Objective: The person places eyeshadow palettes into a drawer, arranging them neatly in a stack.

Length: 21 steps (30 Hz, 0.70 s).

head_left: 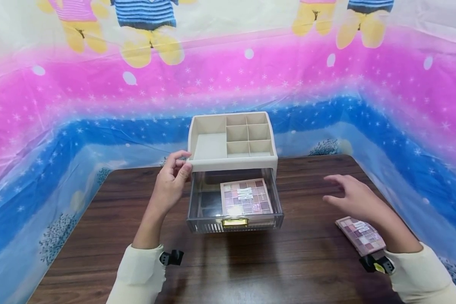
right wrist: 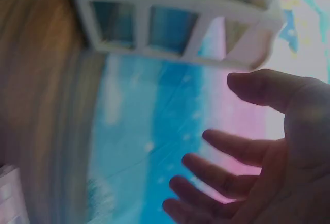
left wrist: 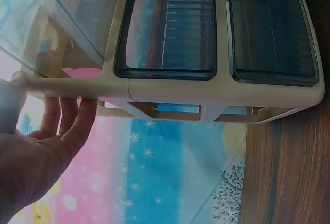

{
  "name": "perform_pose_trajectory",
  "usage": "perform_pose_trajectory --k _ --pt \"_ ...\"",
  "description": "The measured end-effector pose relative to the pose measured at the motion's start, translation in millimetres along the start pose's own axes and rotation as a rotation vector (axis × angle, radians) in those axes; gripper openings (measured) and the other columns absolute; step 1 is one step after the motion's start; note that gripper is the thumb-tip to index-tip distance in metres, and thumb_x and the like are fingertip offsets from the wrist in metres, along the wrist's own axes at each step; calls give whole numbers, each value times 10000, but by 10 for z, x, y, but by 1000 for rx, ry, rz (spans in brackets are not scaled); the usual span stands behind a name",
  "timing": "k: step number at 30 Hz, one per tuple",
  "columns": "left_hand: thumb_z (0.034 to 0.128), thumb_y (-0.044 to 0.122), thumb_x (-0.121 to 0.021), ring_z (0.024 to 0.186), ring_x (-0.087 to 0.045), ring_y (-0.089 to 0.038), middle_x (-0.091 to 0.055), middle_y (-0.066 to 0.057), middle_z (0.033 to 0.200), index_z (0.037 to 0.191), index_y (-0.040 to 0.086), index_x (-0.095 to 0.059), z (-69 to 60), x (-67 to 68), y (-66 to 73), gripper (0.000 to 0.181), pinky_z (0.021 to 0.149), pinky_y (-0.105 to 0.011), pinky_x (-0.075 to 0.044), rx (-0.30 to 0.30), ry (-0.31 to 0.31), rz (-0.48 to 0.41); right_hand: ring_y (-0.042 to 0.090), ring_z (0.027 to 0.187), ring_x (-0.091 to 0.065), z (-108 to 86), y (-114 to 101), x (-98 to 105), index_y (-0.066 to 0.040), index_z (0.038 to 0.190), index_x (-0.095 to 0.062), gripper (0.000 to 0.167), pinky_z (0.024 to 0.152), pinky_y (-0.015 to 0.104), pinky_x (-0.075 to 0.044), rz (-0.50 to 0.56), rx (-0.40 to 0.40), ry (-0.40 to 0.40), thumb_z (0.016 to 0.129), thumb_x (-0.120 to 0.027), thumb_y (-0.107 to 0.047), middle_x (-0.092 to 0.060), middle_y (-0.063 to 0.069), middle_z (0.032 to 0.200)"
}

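A cream organizer (head_left: 233, 164) stands at the table's back with its clear top drawer (head_left: 205, 211) pulled out. Inside that drawer lies an eyeshadow palette (head_left: 247, 197). My left hand (head_left: 169, 183) grips the organizer's left side near the top front corner; in the left wrist view the fingers of this hand (left wrist: 49, 146) curl around the frame (left wrist: 77, 87). My right hand (head_left: 359, 200) is held in the air right of the organizer, fingers spread and holding nothing. Below it, partly behind the wrist, a second palette (head_left: 359, 234) lies on the table.
The organizer's top has one large compartment (head_left: 211, 145) and several small ones (head_left: 237, 133). Two more drawers (left wrist: 191, 33) in the left wrist view are closed. Dark wood table (head_left: 99, 219) surrounds the organizer's front and sides. A patterned cloth (head_left: 228, 76) hangs behind.
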<state>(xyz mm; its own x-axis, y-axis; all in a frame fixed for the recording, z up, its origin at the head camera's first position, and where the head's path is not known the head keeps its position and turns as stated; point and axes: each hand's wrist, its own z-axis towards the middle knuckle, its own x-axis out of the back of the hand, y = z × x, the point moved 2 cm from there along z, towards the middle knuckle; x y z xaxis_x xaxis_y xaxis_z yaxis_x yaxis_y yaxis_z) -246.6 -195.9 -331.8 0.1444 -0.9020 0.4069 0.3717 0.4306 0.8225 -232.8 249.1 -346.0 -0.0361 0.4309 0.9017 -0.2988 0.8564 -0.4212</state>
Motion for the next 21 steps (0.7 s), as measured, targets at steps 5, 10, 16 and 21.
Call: perform_pose_trajectory --k 5,10,16,21 --pt "1082 244 -500 950 -612 -200 -630 -198 1133 1404 97 -481 2 -1 3 355 878 -429 -593 -1 5 0 559 1204 -522 -73 367 -156 75 1432 -474 707 903 656 -483 -46 -127 -61 927 -720 -355 -493 413 1372" --pt "1080 241 -503 951 -603 -229 -624 -198 1128 1403 96 -482 -2 -1 -5 354 805 -199 -548 2 7 3 598 1194 -468 -169 684 -317 129 1424 -435 805 911 690 -448 -78 -251 -87 883 -757 -373 -444 459 1359" --pt "1082 255 -497 950 -595 -226 -614 -185 1110 1401 103 -485 2 -6 -13 354 828 -258 -564 2 4 14 640 1195 -359 -287 915 -453 147 1432 -392 908 923 700 -359 -102 -383 -147 839 -789 -414 -394 485 1342" --pt "1082 256 -493 960 -593 -178 -607 -173 1120 1411 108 -481 -4 -2 -12 360 901 -400 -585 7 -2 6 605 1075 -408 -347 984 -559 137 1437 -377 1002 843 642 -415 -135 -442 -225 794 -824 -488 -390 491 1294"
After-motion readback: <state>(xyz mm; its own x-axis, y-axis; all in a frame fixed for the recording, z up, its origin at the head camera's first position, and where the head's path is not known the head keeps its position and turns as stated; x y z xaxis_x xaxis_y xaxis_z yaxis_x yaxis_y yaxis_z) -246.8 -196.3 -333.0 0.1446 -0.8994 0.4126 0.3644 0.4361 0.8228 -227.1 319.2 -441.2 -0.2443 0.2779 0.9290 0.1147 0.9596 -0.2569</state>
